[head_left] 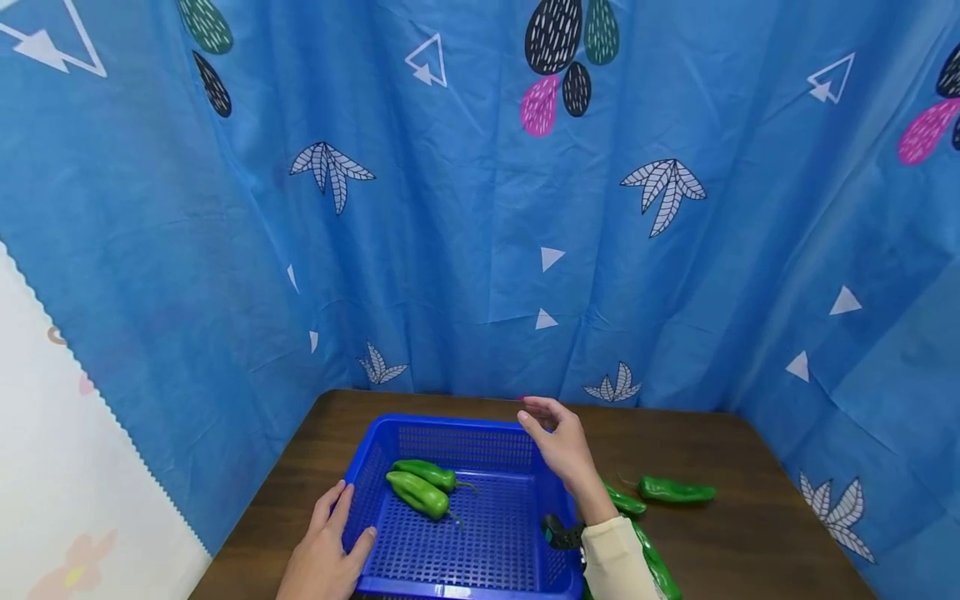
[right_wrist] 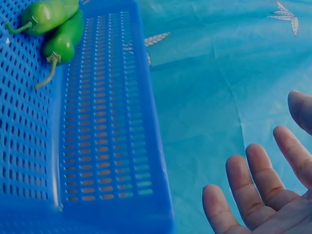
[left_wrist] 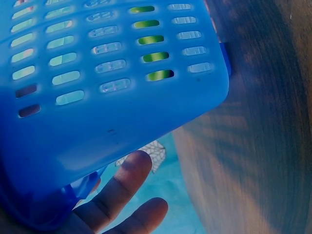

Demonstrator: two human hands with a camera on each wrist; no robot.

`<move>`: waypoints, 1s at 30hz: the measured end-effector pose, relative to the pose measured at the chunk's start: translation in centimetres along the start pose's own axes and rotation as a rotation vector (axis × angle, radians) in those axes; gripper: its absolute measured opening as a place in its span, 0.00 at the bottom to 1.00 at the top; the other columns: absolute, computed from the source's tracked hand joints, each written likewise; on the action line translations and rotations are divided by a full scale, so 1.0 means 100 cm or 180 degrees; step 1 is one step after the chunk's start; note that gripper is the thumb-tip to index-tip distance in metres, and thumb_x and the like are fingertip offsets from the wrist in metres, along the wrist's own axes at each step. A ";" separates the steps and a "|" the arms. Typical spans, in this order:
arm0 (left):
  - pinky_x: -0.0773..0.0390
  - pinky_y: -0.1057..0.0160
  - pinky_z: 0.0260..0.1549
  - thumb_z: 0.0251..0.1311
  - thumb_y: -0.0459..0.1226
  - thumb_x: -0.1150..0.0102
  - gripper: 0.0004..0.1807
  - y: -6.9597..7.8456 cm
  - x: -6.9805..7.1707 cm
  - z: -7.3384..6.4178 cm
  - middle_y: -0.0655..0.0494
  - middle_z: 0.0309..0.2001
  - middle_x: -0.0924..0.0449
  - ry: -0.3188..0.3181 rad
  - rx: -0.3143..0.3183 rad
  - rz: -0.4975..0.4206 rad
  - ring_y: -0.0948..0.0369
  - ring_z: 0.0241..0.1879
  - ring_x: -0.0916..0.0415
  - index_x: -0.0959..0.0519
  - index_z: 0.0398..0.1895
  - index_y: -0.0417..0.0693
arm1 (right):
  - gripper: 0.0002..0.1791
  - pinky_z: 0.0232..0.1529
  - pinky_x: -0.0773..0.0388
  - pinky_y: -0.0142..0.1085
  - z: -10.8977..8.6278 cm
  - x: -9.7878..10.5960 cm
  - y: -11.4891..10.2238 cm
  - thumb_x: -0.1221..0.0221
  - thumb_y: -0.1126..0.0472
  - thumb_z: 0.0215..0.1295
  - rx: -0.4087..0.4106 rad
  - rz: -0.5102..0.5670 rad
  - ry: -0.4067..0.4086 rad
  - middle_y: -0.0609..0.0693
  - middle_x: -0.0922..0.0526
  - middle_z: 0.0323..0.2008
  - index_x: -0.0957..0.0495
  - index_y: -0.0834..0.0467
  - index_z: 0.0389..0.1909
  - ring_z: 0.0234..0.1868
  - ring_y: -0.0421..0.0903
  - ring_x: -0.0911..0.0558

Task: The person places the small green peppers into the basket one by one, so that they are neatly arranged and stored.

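Two green peppers lie side by side at the left of a blue plastic basket. My left hand is at the basket's left side, fingers extended along the outside and thumb over the rim. In the left wrist view, two fingertips show beside the basket's rim. Above the basket's far right corner, my right hand holds nothing. Its fingers are spread and loosely bent in the right wrist view, apart from the basket.
On the brown wooden table, a green pepper lies right of the basket. More green peppers are partly hidden behind my right forearm. A blue patterned curtain hangs behind and around the table.
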State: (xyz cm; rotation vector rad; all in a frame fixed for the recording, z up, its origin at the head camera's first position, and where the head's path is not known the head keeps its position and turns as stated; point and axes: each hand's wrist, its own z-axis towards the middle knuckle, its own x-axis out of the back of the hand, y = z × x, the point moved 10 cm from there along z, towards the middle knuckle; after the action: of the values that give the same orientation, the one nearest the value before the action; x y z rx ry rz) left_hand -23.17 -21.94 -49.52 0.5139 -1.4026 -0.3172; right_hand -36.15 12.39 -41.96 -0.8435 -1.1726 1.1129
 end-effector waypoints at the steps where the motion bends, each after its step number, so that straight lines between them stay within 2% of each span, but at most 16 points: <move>1: 0.22 0.39 0.50 0.66 0.51 0.42 0.43 -0.001 0.000 -0.001 0.47 0.77 0.48 -0.0007 0.0004 0.0005 0.39 0.59 0.23 0.43 0.77 0.39 | 0.20 0.63 0.26 0.50 -0.002 0.002 0.000 0.37 0.50 0.69 -0.0023 -0.0009 0.0004 0.50 0.17 0.57 0.21 0.50 0.59 0.59 0.50 0.20; 5: 0.22 0.38 0.51 0.66 0.51 0.42 0.43 -0.003 0.000 -0.003 0.46 0.77 0.47 -0.0013 0.0007 0.0021 0.38 0.60 0.24 0.42 0.77 0.39 | 0.21 0.64 0.26 0.50 -0.007 0.012 -0.001 0.38 0.49 0.70 -0.0081 -0.0054 0.0045 0.52 0.18 0.59 0.22 0.50 0.61 0.59 0.50 0.20; 10: 0.21 0.40 0.47 0.66 0.51 0.42 0.42 -0.003 0.003 -0.003 0.48 0.77 0.47 0.0031 0.0010 0.0007 0.41 0.56 0.21 0.42 0.78 0.41 | 0.23 0.62 0.24 0.50 -0.009 0.028 -0.005 0.39 0.47 0.70 -0.0103 -0.0080 0.0140 0.55 0.20 0.60 0.24 0.50 0.63 0.59 0.51 0.20; 13: 0.21 0.40 0.46 0.67 0.51 0.42 0.42 -0.001 0.004 -0.003 0.49 0.77 0.47 0.0053 0.0004 -0.0005 0.41 0.55 0.20 0.42 0.78 0.41 | 0.24 0.63 0.25 0.49 -0.011 0.038 -0.004 0.39 0.45 0.69 -0.0134 -0.0103 0.0214 0.53 0.19 0.60 0.24 0.49 0.63 0.60 0.50 0.20; 18: 0.21 0.39 0.48 0.67 0.51 0.42 0.42 0.001 0.006 -0.002 0.49 0.77 0.48 0.0045 0.0001 -0.0019 0.40 0.57 0.22 0.43 0.78 0.42 | 0.25 0.64 0.26 0.48 -0.018 0.053 0.003 0.39 0.43 0.69 -0.0192 -0.0130 0.0320 0.52 0.20 0.60 0.24 0.49 0.62 0.61 0.49 0.21; 21: 0.22 0.39 0.50 0.67 0.51 0.42 0.42 0.001 0.007 -0.002 0.49 0.77 0.47 0.0067 -0.0013 -0.0021 0.39 0.58 0.22 0.42 0.78 0.42 | 0.26 0.63 0.25 0.41 -0.024 0.060 0.006 0.40 0.41 0.68 -0.0244 -0.0171 0.0386 0.51 0.20 0.60 0.24 0.49 0.63 0.61 0.48 0.21; 25: 0.22 0.38 0.50 0.67 0.51 0.42 0.41 0.002 0.007 -0.002 0.50 0.77 0.47 0.0097 -0.0027 -0.0015 0.39 0.58 0.22 0.42 0.78 0.42 | 0.26 0.56 0.26 0.29 -0.034 0.067 0.007 0.39 0.41 0.68 -0.0282 -0.0185 0.0457 0.51 0.19 0.60 0.23 0.49 0.62 0.60 0.47 0.21; 30: 0.22 0.38 0.50 0.67 0.51 0.42 0.41 0.002 0.007 -0.002 0.49 0.77 0.46 0.0137 -0.0046 -0.0027 0.39 0.58 0.22 0.41 0.77 0.42 | 0.25 0.52 0.26 0.23 -0.043 0.074 0.009 0.40 0.43 0.69 -0.0260 -0.0226 0.0522 0.51 0.19 0.59 0.23 0.50 0.62 0.59 0.47 0.20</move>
State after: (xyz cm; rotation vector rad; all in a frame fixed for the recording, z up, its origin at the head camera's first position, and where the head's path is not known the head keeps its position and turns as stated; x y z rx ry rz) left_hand -22.92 -22.09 -48.79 0.5122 -1.3558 -0.3211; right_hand -32.04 19.91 -41.78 -0.9310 -1.1081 0.9254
